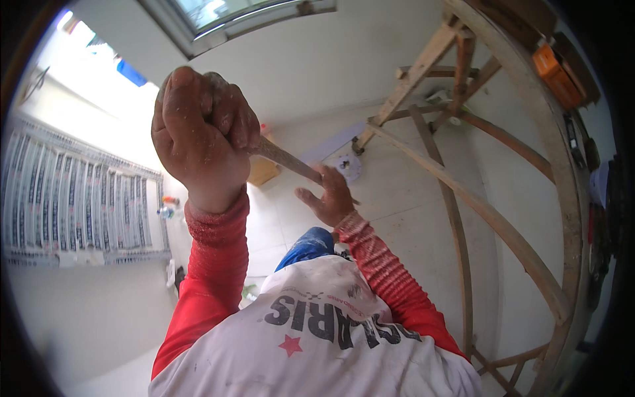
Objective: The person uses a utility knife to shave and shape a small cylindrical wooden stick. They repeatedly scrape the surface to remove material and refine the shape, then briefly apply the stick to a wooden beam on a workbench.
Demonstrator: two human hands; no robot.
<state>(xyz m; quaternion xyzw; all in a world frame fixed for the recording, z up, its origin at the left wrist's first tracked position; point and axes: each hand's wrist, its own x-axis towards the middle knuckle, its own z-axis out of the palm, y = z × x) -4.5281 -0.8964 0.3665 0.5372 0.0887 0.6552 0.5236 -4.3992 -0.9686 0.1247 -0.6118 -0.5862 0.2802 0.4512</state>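
I see the left hand (202, 129), dusty and raised close to the camera at 11 o'clock, with its fingers wrapped tight in a fist around the upper end of a thin, pale wooden stick (286, 159). The stick slants down toward 4 o'clock to the right hand (329, 196), whose fingers are spread loosely beneath its lower end. A rough wooden trestle frame (463, 198) stands at 3 o'clock on the pale floor.
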